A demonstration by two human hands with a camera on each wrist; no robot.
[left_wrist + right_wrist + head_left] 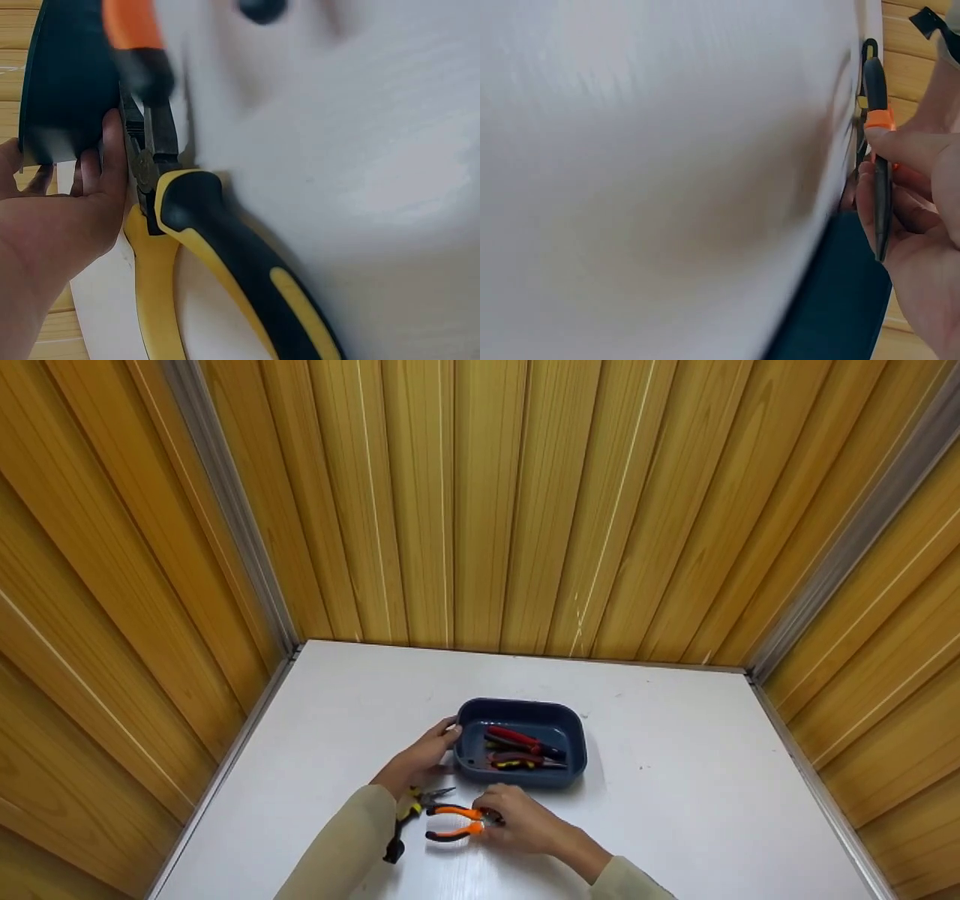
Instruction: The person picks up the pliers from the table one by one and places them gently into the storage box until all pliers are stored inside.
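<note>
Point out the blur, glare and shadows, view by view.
Head: faint shadow right of the blue box; left wrist: orange-handled pliers blurred, yellow-and-black pliers sharper, pale glare on the table; right wrist: broad, soft shadow across the table.

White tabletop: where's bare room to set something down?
Broadest bare patch: the white tabletop between the blue bin and right wall, bar specks. Others: behind the bin, and between left sleeve and left wall. Crowded: in front of the bin, where the right hand grips orange pliers beside yellow-black pliers. The left hand holds the bin's left end.
</note>
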